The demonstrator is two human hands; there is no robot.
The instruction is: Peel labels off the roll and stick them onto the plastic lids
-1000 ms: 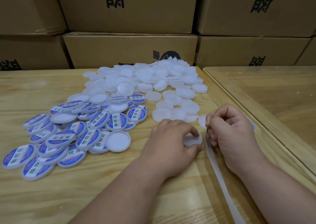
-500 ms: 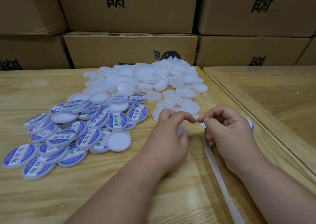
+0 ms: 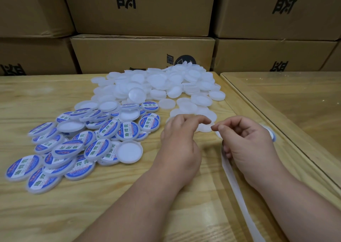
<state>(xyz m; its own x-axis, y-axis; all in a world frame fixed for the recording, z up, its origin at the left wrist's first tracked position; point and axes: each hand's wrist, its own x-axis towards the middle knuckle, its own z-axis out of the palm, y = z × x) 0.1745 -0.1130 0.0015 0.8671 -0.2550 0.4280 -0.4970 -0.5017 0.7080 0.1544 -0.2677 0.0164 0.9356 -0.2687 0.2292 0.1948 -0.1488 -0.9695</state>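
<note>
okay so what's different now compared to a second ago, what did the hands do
The left hand lifted off the table and moved up toward the plain lids, taking up the blank lid it had been pressing flat. The right hand uncurled a little and brought its fingertips to meet the left's. The backing strip still trails from the right hand; the labelled lids and plain lids lie as before.

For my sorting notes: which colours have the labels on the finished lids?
Blue rim, white band, green characters on the labelled lids; the only view, head, shows it.
</note>
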